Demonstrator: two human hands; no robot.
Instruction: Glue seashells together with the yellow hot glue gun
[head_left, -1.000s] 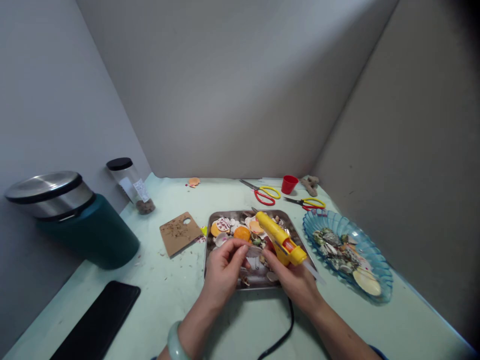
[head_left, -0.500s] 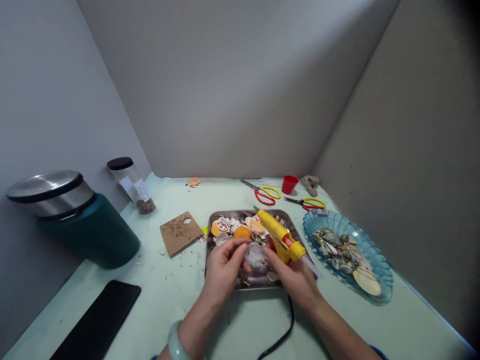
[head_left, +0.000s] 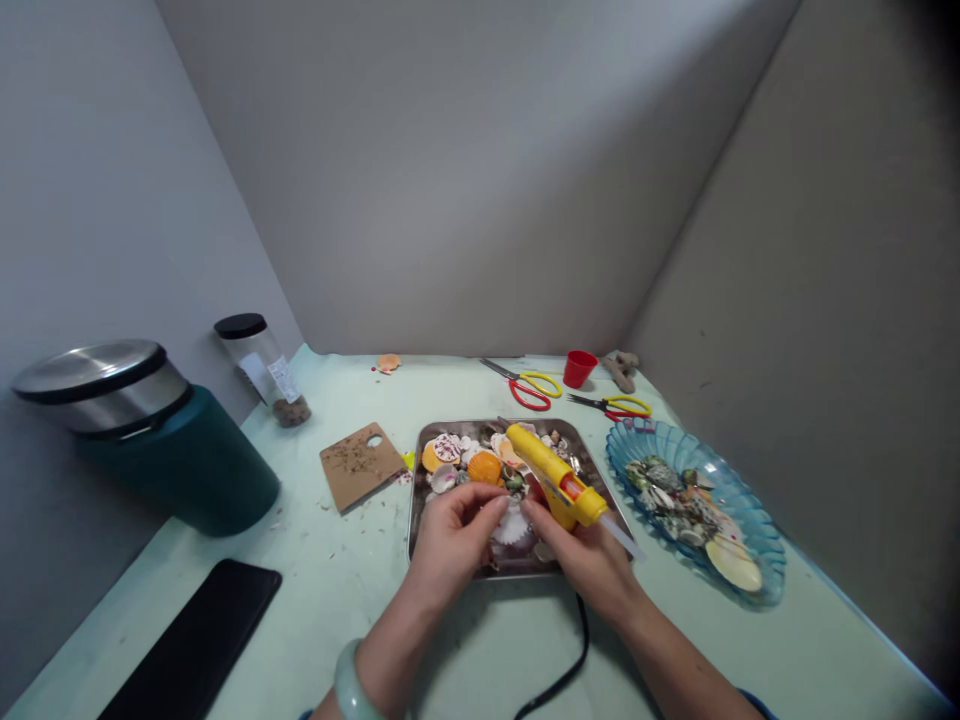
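Over the metal tray, my left hand pinches the top edge of a pale, ribbed seashell between thumb and finger. My right hand has its thumb and fingertip at the same edge, from the other side. A yellow hot glue gun is also held in that hand, its nozzle tilted up and leftward. From its rear sticks a clear glue stick. Below the hands runs a black cord. Several shells lie in the tray, among them an orange scallop shell.
Right of the tray stands a blue glass dish of shells. Behind are scissors, pliers-like yellow-and-red snips and a red cup. On the left are a brown board, a jar, a teal flask and a black phone-like slab.
The seashell has turned between my fingers, and its ribbed, scalloped edge now hangs downward. The glue gun's nozzle has shifted slightly left and down. My hands have drawn a little closer together.
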